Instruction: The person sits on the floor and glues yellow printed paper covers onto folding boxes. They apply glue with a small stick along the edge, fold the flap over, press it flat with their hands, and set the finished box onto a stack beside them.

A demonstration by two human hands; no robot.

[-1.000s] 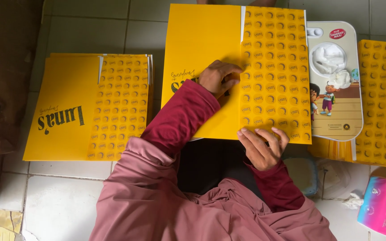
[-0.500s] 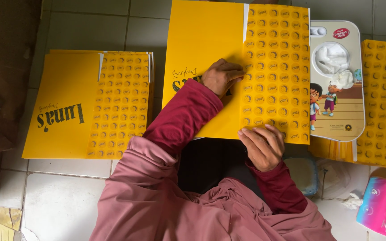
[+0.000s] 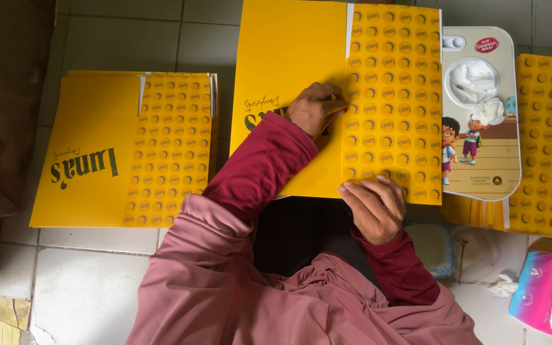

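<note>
Your hands pressed a smooth matt yellow cardboard sheet [image 3: 295,57]; same card in the stack [image 3: 91,147]. Your sleeves [image 3: 257,166] were soft maroon cloth. Glossy plastic tray [image 3: 480,160], glazed floor tiles [image 3: 129,32], shiny tissue pack [image 3: 538,294].

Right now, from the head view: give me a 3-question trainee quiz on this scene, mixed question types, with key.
1. True or false: both hands rest on the large flat yellow cardboard sheet with the dotted panel.
2. Multiple choice: what lies at the far left on the tiled floor? A) a stack of flat yellow cardboard sheets B) a metal bucket C) a blue folder
3. Short answer: what stands at the bottom right corner?

Key
1. True: the left hand presses near the sheet's middle seam, the right hand at its near edge.
2. A: the stack of flat yellow cardboard sheets.
3. A pink tissue pack, with a white tissue sticking out.
</note>
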